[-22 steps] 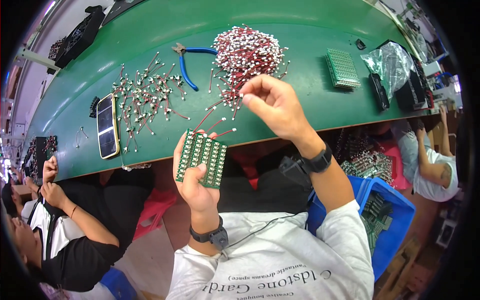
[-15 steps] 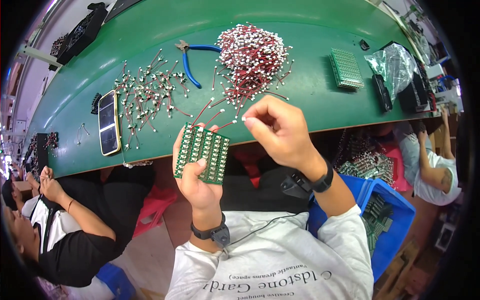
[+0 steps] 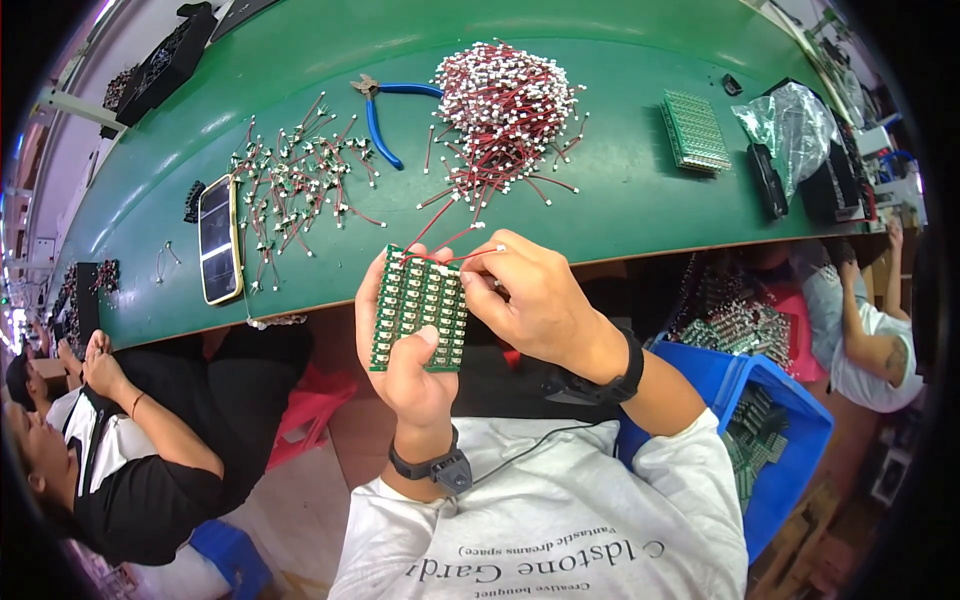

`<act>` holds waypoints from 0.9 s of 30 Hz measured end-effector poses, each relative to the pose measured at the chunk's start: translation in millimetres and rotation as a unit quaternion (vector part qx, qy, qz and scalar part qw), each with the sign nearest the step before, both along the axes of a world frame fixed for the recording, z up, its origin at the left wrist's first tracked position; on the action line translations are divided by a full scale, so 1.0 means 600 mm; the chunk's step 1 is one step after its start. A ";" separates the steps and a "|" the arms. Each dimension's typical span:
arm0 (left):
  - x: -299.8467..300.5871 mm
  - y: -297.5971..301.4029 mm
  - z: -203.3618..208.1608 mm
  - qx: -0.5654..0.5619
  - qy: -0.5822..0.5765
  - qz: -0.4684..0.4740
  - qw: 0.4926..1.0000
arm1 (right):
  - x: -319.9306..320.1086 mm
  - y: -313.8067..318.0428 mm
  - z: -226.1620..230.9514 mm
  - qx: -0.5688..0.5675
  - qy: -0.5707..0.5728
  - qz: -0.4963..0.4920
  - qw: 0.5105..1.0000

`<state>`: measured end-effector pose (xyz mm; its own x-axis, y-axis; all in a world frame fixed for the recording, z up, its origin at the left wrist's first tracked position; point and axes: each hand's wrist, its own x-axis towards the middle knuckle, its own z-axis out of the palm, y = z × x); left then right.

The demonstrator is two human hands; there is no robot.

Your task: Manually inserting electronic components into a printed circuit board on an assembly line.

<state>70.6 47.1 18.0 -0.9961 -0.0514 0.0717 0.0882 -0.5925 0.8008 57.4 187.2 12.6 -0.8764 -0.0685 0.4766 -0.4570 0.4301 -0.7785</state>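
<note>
My left hand [image 3: 411,365] grips a green circuit board panel [image 3: 420,310] from below, its thumb lying across the front. Rows of small white parts cover the panel. Red connector cables [image 3: 428,240] with white plugs stick out from its top edge. At the top right corner of the panel, my right hand [image 3: 535,298] is closed in a pinch. It appears to hold another connector cable, mostly hidden by the fingers. One white plug [image 3: 501,248] rests against the back of those fingers.
On the green table [image 3: 620,210] lie a large heap of red cables [image 3: 505,110], blue-handled cutters [image 3: 375,125], wired small boards [image 3: 300,185], a phone [image 3: 220,240] and stacked panels [image 3: 695,132]. A blue bin [image 3: 790,480] stands at my right. A co-worker [image 3: 150,450] sits at left.
My right hand has moved down and left from beside the panel to its top right corner; the white plug at its fingertips is now hidden. The panel has shifted slightly right with my left hand.
</note>
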 end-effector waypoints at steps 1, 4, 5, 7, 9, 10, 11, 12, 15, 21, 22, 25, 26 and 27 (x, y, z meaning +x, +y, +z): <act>0.001 0.002 0.001 -0.017 0.006 0.000 1.000 | 0.000 0.000 0.000 -0.007 -0.003 -0.002 1.000; 0.006 0.000 0.002 -0.047 0.015 -0.004 0.999 | 0.004 0.001 0.008 0.066 -0.010 -0.009 0.998; 0.008 -0.002 -0.001 -0.097 0.028 -0.004 0.995 | 0.004 0.003 0.008 0.066 -0.010 -0.009 0.998; 0.011 -0.006 -0.009 -0.160 0.048 -0.010 0.986 | 0.004 0.006 0.009 0.111 -0.007 0.000 0.994; 0.010 -0.002 -0.010 -0.197 0.064 0.000 0.978 | 0.006 0.006 0.011 0.129 0.008 -0.001 0.992; 0.010 -0.001 -0.010 -0.234 0.081 0.010 0.969 | 0.006 0.007 0.012 0.145 0.022 -0.003 0.989; 0.010 -0.001 -0.010 -0.234 0.080 0.010 0.969 | 0.006 0.008 0.015 0.146 0.021 -0.003 0.989; 0.010 -0.002 -0.009 -0.251 0.088 0.009 0.964 | 0.006 0.009 0.022 0.162 0.041 0.008 0.986; 0.011 -0.004 -0.009 -0.285 0.102 0.007 0.953 | 0.008 0.015 0.021 0.203 0.045 0.022 0.978; 0.009 -0.007 -0.009 -0.168 0.023 -0.014 0.985 | 0.010 0.017 0.008 0.208 0.078 0.002 0.975; 0.008 -0.007 -0.009 -0.168 0.023 -0.014 0.985 | 0.010 0.016 0.010 0.193 0.070 0.004 0.979; 0.006 -0.005 -0.006 -0.077 0.011 -0.024 0.997 | 0.010 0.017 0.011 0.178 0.055 0.010 0.982; 0.005 -0.005 -0.003 -0.048 -0.001 -0.035 0.998 | 0.011 0.017 0.014 0.178 0.055 0.011 0.982; 0.004 -0.006 -0.001 -0.019 -0.013 -0.046 0.999 | 0.011 0.018 0.018 0.174 0.054 0.016 0.983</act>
